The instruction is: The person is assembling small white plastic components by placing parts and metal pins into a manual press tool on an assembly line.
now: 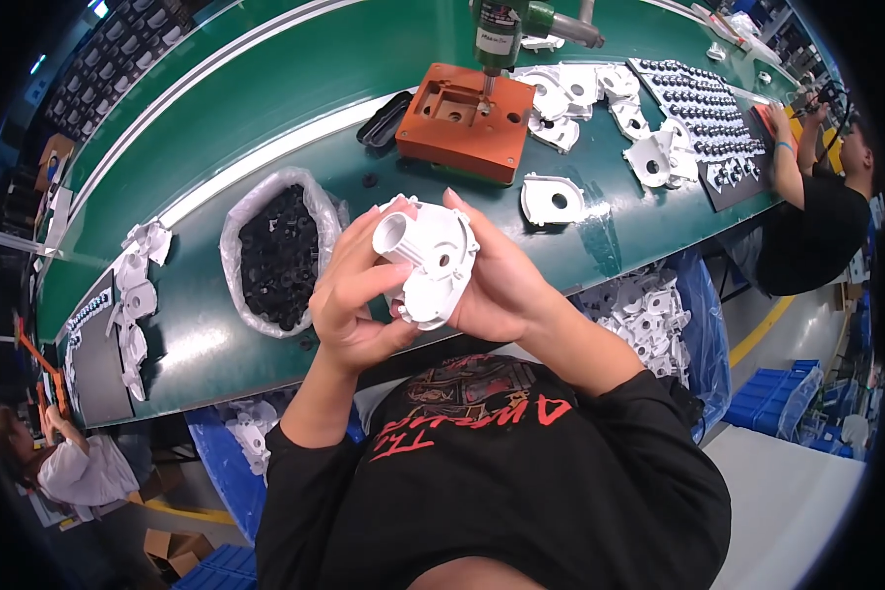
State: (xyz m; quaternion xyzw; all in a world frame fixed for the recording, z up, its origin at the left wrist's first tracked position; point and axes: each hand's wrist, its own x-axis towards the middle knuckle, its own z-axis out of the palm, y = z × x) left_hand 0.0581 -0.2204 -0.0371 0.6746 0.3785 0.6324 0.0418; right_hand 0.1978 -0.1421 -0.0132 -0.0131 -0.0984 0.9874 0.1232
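Left hand (349, 303), right hand (501, 290) grip white housing (431, 287); latter's fingers mostly hidden behind. Black parts (280, 261) in bag (231, 246): shapes indistinct.

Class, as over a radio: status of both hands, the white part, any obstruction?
Left hand, right hand: both holding white part. Open tube on its left side. Fingers cover some of it; nothing else in front.
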